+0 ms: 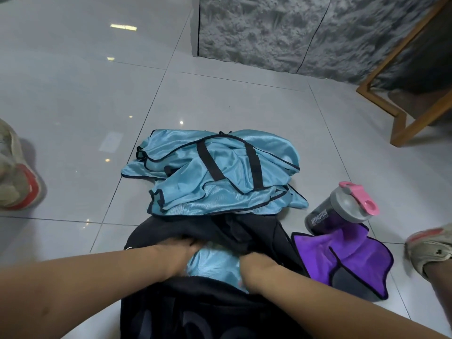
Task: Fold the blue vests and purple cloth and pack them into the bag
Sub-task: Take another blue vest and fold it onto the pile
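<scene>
A black bag (pixel 210 311) lies open on the tiled floor right below me. A folded blue vest (pixel 215 265) sits in its opening. My left hand (pixel 175 252) and my right hand (pixel 256 264) are pushed into the bag on either side of that vest. Their fingertips are hidden under the bag's black flap (pixel 244 232). Beyond the bag a loose pile of blue vests (pixel 227 194) lies crumpled, with the bag's black straps across it. The purple cloth (pixel 342 260) lies unfolded to the right of the bag.
A grey shaker bottle with a pink cap (pixel 342 211) lies on the far corner of the purple cloth. A shoe (pixel 14 172) is at the left edge and another shoe (pixel 430 243) at the right. A wooden frame (pixel 401 118) stands by the grey wall at the back right.
</scene>
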